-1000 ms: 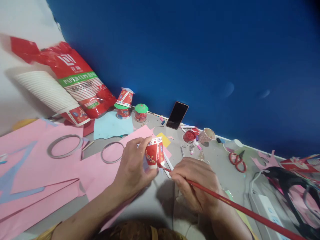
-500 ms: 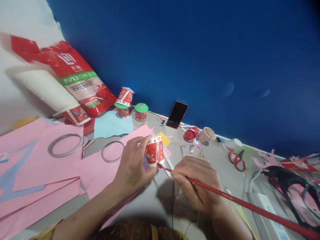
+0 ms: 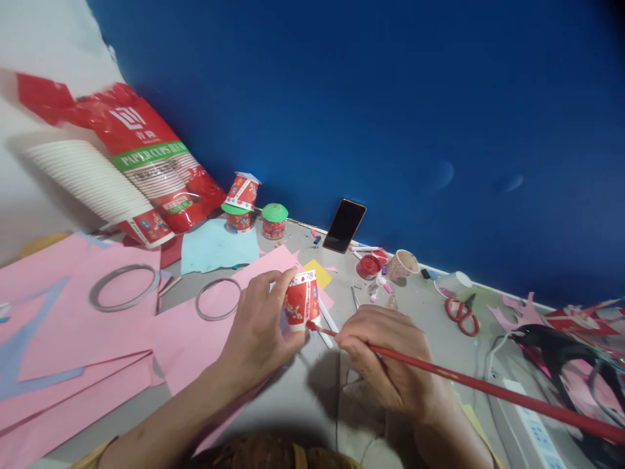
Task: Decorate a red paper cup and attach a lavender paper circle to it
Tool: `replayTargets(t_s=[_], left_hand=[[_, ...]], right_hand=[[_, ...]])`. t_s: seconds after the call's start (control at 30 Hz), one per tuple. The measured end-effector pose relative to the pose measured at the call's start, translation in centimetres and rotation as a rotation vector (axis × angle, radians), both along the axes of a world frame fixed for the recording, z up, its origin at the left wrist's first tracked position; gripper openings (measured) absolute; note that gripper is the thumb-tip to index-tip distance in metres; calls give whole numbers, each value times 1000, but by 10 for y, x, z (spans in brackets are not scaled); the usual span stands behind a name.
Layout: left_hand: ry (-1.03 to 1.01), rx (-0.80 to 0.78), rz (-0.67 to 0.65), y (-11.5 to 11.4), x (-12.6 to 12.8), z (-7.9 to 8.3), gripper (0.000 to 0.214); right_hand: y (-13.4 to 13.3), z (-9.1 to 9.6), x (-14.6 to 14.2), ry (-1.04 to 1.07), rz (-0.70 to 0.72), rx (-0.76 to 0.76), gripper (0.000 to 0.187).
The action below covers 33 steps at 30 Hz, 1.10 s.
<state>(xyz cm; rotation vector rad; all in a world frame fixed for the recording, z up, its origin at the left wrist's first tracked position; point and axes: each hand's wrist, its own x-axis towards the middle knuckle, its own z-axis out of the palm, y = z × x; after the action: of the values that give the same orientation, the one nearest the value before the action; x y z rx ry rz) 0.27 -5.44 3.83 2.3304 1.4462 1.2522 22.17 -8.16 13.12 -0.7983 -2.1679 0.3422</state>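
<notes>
Craft table against blue wall: pink paper sheets, tape rings, red scissors, sleeve of paper cups, decorated cups, scattered scraps

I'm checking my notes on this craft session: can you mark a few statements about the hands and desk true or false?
The left hand holds the small red printed paper cup. True.
The right hand holds a green pencil. False: it grips a long thin red stick.
The flat black phone leans against the blue wall. True.
The stick's tip is well clear of the cup. False: it touches the cup's lower edge.
</notes>
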Motion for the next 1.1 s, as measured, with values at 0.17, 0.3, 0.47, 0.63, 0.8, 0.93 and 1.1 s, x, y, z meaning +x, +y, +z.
replayTargets(t_s=[0.17,0.3,0.47,0.63,0.8,0.93,1.1], left_hand=[[-47,8,-84,-2,0,0,95],[-39,6,-149,-2,-1,0,95],[-36,-1,-188,-4,-1,0,91],[-19,-10,-216,-5,-3,0,89],[-19,-17,-224,-5,-3,-1,87],[-27,-40,-234,-4,-2,-1,86],[-81,-105,-285,-4,-3,1,90]], right_hand=[[5,0,2,2,-25,-5,29],[8,2,6,34,-84,7,32],[11,3,11,90,-158,27,29],[13,1,16,137,-217,37,24],[11,2,21,168,-199,33,23],[10,3,19,115,-138,14,23],[15,2,17,135,-148,27,24]])
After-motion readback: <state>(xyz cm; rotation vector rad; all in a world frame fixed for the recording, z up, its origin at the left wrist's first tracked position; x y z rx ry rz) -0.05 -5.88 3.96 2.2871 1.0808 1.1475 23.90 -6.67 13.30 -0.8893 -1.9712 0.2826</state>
